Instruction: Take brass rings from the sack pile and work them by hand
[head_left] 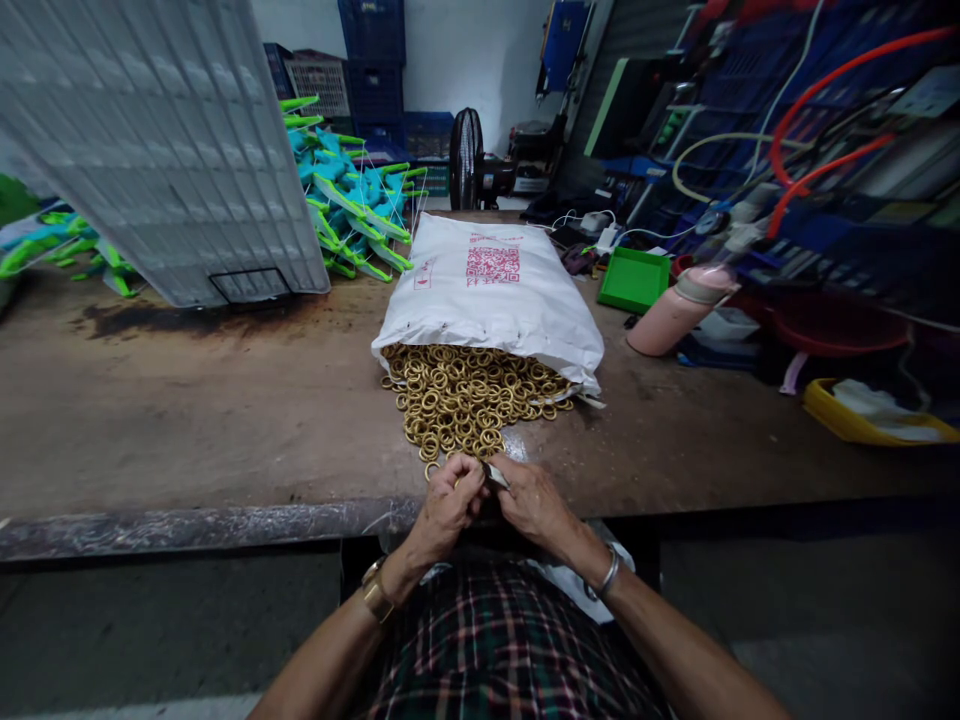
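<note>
White woven-looking sack (540,315) lies on the brown worktop (262,400), its open mouth facing the person. Gold-coloured metal rings (457,400) fill the mouth and spread in a loose heap to near the table edge, just beyond both hands. Left hand (444,512): fingers drawn into a narrow pinch; whether a ring is inside cannot be told. Right hand (536,505): closed on a small, pale, flat piece (498,477), seemingly with a dark end, though the fingers hide much of it. Step in hand, as judged: close two-handed work on a small item at the edge. The next move calls for a steady left pinch and fine control on the right. Markings: a red QR code (493,266) and small red characters (too small to read); no brand legible.
</note>
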